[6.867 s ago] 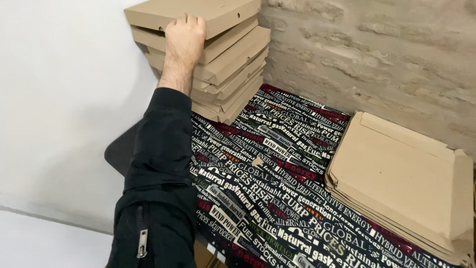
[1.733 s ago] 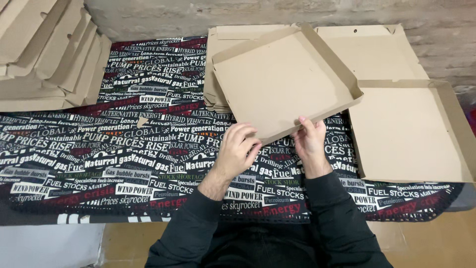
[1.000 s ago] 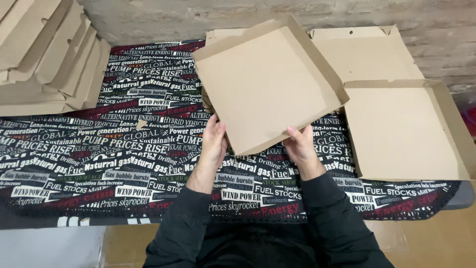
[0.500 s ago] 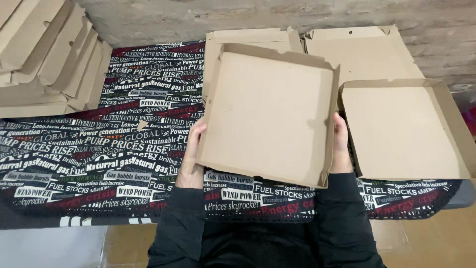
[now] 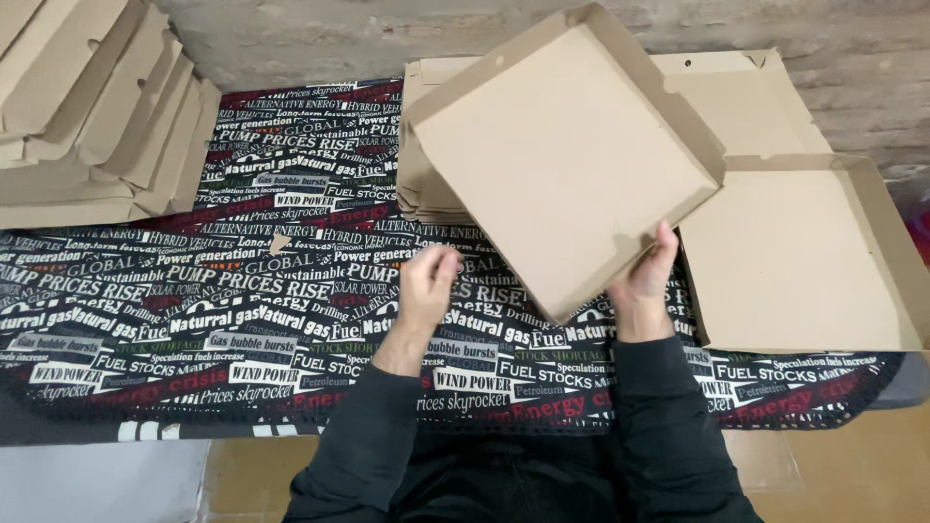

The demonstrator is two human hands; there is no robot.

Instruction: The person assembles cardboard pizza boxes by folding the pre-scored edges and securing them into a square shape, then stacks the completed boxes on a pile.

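The right hand (image 5: 644, 286) grips the near edge of a brown cardboard box tray (image 5: 567, 160), fingers curled up over its low side wall, and holds it lifted off the table and turned so one corner points down toward 6 o'clock. The tray's open inside faces the camera, its raised walls showing along the 12 and 3 o'clock sides. The left hand (image 5: 426, 286) hangs free at about 9 o'clock from the tray's low corner, fingers loosely bent, holding nothing and just short of the cardboard.

Under both hands lies a black tablecloth (image 5: 242, 281) printed all over with white, red and green lettering. At 3 o'clock from the held tray a second open box (image 5: 804, 261) lies flat on the cloth, its lid (image 5: 746, 102) folded back toward the stone wall (image 5: 320, 44) at 12 o'clock. Behind the held tray a stack of flat cardboard blanks (image 5: 421, 174) peeks out at its 9 o'clock side. At far 10 o'clock stands a leaning pile of folded boxes (image 5: 87, 116). A small cardboard scrap (image 5: 279, 243) rests on the cloth between that pile and the left hand. Dark sleeves (image 5: 668, 426) cover both forearms
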